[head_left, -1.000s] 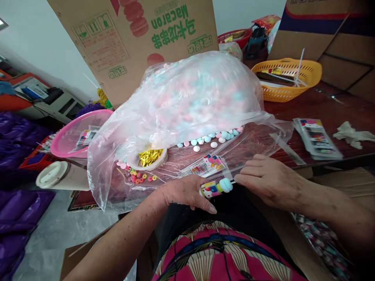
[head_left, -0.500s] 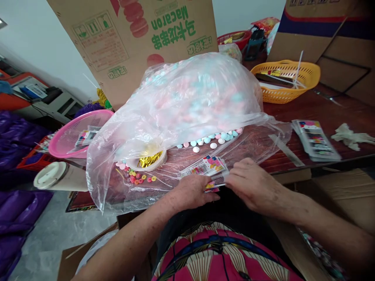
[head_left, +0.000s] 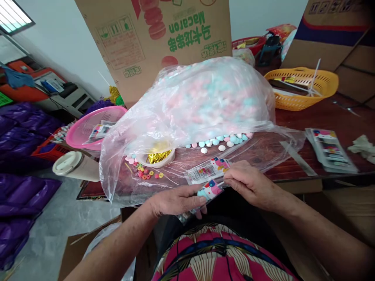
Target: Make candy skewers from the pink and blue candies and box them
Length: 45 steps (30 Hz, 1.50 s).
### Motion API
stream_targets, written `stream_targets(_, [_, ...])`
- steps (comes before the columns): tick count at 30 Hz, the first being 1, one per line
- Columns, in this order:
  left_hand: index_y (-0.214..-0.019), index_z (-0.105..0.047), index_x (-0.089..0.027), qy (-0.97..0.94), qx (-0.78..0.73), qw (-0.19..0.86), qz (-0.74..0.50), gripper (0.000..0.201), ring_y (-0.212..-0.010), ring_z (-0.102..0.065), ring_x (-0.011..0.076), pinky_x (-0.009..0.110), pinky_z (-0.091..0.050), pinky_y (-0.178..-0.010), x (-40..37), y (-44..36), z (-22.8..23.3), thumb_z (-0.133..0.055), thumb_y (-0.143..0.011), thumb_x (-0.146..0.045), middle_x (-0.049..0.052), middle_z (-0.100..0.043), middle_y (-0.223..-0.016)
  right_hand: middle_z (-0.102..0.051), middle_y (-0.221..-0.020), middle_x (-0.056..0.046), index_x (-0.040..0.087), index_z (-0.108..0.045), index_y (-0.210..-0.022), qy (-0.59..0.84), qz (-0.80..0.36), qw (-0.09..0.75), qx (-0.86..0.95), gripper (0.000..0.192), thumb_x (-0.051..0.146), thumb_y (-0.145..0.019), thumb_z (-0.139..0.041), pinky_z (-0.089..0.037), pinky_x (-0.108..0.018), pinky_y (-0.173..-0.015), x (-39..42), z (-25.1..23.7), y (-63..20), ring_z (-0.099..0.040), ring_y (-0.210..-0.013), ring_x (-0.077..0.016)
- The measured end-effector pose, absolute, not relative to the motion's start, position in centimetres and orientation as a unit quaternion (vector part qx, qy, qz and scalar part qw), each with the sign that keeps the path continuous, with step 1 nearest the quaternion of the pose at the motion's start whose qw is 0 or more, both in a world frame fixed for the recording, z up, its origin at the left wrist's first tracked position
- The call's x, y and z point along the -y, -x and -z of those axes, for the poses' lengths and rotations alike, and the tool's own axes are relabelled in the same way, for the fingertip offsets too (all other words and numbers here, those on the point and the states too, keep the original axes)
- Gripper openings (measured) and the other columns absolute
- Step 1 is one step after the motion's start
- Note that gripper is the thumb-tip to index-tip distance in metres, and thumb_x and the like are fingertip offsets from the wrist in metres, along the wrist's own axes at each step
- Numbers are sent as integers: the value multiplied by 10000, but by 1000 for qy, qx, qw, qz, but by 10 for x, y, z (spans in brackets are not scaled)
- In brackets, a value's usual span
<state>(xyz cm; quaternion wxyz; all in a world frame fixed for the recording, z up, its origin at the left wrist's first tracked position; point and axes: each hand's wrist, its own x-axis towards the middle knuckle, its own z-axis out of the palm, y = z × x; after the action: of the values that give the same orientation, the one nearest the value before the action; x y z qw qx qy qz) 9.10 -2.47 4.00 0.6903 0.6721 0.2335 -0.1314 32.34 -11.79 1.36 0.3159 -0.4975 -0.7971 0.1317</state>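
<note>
My left hand [head_left: 178, 200] is closed around a small clear plastic packet [head_left: 212, 189] with a colourful printed top and pale blue pieces showing inside. Its lower end hangs below my fingers, near my lap. My right hand [head_left: 247, 183] is pinched shut at the packet's upper right; a thin pale edge shows at its fingertips, but what it grips is hidden. Just behind both hands, several similar printed packets [head_left: 202, 172] lie overlapped on the plastic sheet. Further back, pink, white and blue candy-like balls [head_left: 222, 148] spill from a large clear bag [head_left: 216, 93].
Gold shreds fill a small white bowl [head_left: 168, 160], with coloured rings [head_left: 143, 171] before it. A cup with a lid [head_left: 84, 168] and a pink basket [head_left: 74, 134] stand left. At right are a yellow basket [head_left: 331, 84], a packet stack [head_left: 332, 152] and crumpled tissue [head_left: 363, 147].
The packet in my left hand is now tilted up, its printed top uncovered. My left hand has moved left and down, away from my right hand. The whole view has shifted slightly.
</note>
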Motion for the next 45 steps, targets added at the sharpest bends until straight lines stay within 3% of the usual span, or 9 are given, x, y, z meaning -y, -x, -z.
stream_targets(11, [-784,-459,-174,-662,-383,643,-52,392,-513,-496,72,206,-394,-513,57,-87,-16,-377,-895,-541,-42,-498,-652,-646,-849,-46,181,-546,-1008,547,-379,389,637,238,371,-891,-463,-432,-265,-603,101,1,-281,-568,-691,-143])
stream_targets(14, [-822,-484,-172,-665,-365,649,-53,374,-548,-499,76,214,-404,-537,55,-80,-11,-385,-894,-526,-33,-504,-693,-612,-683,-9,182,-544,-805,521,-467,356,620,213,348,-895,-445,-413,-238,-544,105,8,-260,-541,-598,-121])
stream_targets(23, [-685,-528,-163,-510,-305,803,-55,298,-490,-463,91,231,-372,-498,42,-66,4,-630,-753,-435,-44,-496,-536,-643,-699,-85,156,-605,-732,463,104,277,836,242,125,-879,-415,-375,-358,-674,84,-9,-235,-541,-724,-210])
stream_targets(26, [-608,-522,-160,-486,-326,809,-59,243,-477,-474,106,258,-403,-504,36,-60,8,-578,-764,-338,-28,-508,-528,-643,-1126,-118,162,-616,-1069,348,147,217,900,301,100,-886,-385,-329,-488,-920,75,-20,-234,-479,-1102,-285])
stream_targets(29, [-567,-510,-159,-503,-302,810,11,201,-446,-476,111,276,-436,-514,29,-54,7,-539,-746,-246,-29,-483,-490,-676,-1004,-101,188,-634,-1021,266,128,111,949,342,75,-867,-351,-259,-527,-1021,72,-14,-230,-511,-1044,-272])
stream_targets(33, [-674,-503,-177,-698,-307,636,116,72,-542,-575,172,321,-487,-556,25,-46,-7,-525,-743,-174,-5,-552,-587,-638,-679,-87,171,-613,-775,294,27,76,953,186,110,-791,-439,-400,-519,-879,68,3,-218,-559,-703,-236])
stream_targets(38, [-869,-598,-118,-935,-316,156,-36,132,-735,-613,290,421,-489,-652,35,-25,-18,-489,-795,-126,144,-657,-835,-479,-501,13,209,-446,-674,489,-518,125,690,327,371,-910,-289,-423,-283,-503,61,-3,-197,-482,-483,-145])
stream_targets(41, [-937,-614,-139,-933,-294,150,-146,229,-741,-609,243,385,-482,-682,43,-6,-9,-396,-876,-172,116,-666,-844,-343,-418,75,211,-426,-647,452,-694,76,555,363,471,-881,-330,-388,-251,-470,45,-24,-193,-408,-404,-111])
stream_targets(45, [-870,-662,-177,-766,-426,368,-310,232,-751,-603,178,295,-468,-710,52,5,7,-448,-885,-263,75,-676,-819,-587,-618,0,178,-557,-658,433,-459,58,773,353,351,-905,-375,-387,-246,-556,-15,-48,-190,-514,-571,-119])
